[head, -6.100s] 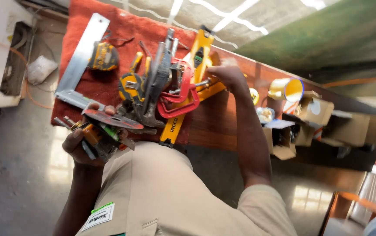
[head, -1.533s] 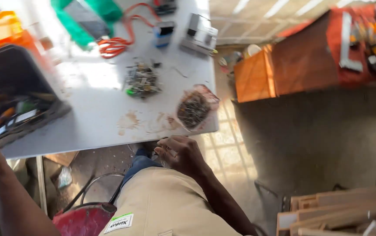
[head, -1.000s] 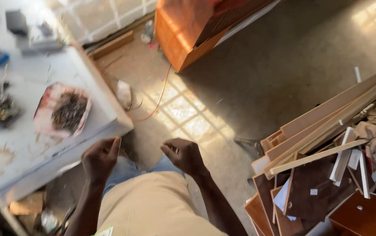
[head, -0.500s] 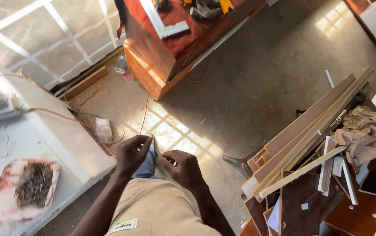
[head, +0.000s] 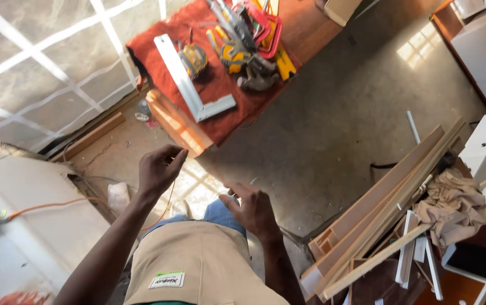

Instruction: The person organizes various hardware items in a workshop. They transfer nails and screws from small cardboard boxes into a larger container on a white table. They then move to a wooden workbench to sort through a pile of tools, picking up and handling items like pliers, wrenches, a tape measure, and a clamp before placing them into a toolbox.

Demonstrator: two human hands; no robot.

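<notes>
Metal square [head: 193, 87] lies far on the red-clothed desk [head: 220, 121]; left hand [head: 158, 168] and right hand [head: 252, 209] hang empty, fingers loosely apart; approach steadily.

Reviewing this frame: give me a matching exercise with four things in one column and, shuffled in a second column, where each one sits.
Things:
1. metal square
2. wooden planks
3. crumpled cloth
4. orange cable

Places:
A. leaning in a pile on the floor, right of the right hand
B. flat on the red cloth over the bench
C. running along the white surface at the left
D. bunched beside the top of the planks

Pairs: 1-B, 2-A, 3-D, 4-C
</notes>
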